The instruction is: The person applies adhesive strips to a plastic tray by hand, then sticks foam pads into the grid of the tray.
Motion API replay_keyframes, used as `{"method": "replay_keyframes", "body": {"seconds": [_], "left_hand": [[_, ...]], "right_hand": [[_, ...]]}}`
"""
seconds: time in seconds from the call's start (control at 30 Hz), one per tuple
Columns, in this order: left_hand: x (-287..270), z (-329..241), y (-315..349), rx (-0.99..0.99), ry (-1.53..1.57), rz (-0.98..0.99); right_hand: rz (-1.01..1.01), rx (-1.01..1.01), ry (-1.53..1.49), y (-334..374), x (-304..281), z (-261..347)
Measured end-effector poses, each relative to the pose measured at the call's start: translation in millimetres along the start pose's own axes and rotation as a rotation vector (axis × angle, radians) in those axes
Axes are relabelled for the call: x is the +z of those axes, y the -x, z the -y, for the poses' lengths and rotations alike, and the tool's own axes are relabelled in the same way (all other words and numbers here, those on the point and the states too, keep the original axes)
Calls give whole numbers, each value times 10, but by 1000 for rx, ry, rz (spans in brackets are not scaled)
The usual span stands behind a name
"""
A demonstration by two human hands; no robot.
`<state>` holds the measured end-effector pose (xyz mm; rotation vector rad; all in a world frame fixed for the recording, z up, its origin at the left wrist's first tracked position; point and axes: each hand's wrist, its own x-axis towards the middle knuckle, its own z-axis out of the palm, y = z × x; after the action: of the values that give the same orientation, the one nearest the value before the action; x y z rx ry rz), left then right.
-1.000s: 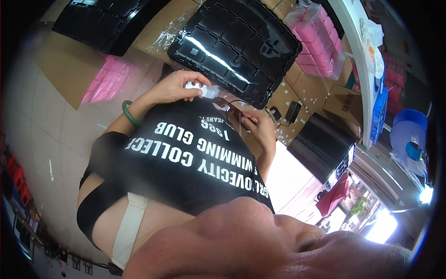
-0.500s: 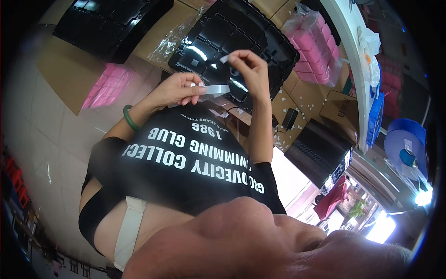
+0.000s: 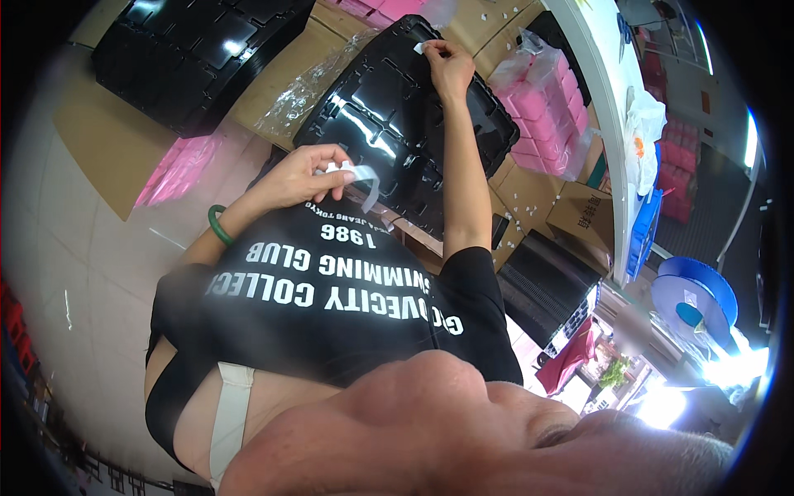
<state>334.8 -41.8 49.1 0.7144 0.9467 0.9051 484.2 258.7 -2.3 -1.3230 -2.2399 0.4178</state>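
Note:
In front of me lies a black plastic tray [image 3: 389, 91] with molded compartments and glossy reflections. My right hand [image 3: 452, 73] reaches over its far edge, thumb and fingers pinching a small white sticker [image 3: 420, 48]. Whether the sticker touches the tray I cannot tell. Close to my body, my left hand [image 3: 313, 175] is closed on a curling strip of whitish backing tape [image 3: 366, 188]. The strip's free end hangs down by the tray's near edge. More small white pieces show between the left fingers.
A stack of black trays [image 3: 194, 70] stands at the far left on cardboard. Crumpled clear film [image 3: 314, 78] lies beside the near tray. Bagged pink blocks [image 3: 542, 112] are at the right, before a white table edge [image 3: 600, 99]. Blue reels [image 3: 695, 302] stand further right.
My right hand has moved away from me to the tray's far edge with the sticker. The strip's free end, straight before, now curls downward in my left hand. The view has shifted slightly.

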Motion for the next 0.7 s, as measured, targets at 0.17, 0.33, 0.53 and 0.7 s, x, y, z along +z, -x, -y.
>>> {"method": "replay_keyframes", "body": {"seconds": [0.17, 0.33, 0.53, 0.7], "left_hand": [[-63, -132, 18, 60, 12, -28], [-29, -236, -103, 40, 39, 25], [48, -300, -184, -31, 69, 129], [-2, -387, -326, -57, 370, 191]], "right_hand": [[325, 160, -529, 692, -897, 255], [1149, 573, -172, 2151, -2133, 221], [362, 100, -335, 2006, -1974, 988], [326, 242, -876, 1599, -1313, 991]]}}
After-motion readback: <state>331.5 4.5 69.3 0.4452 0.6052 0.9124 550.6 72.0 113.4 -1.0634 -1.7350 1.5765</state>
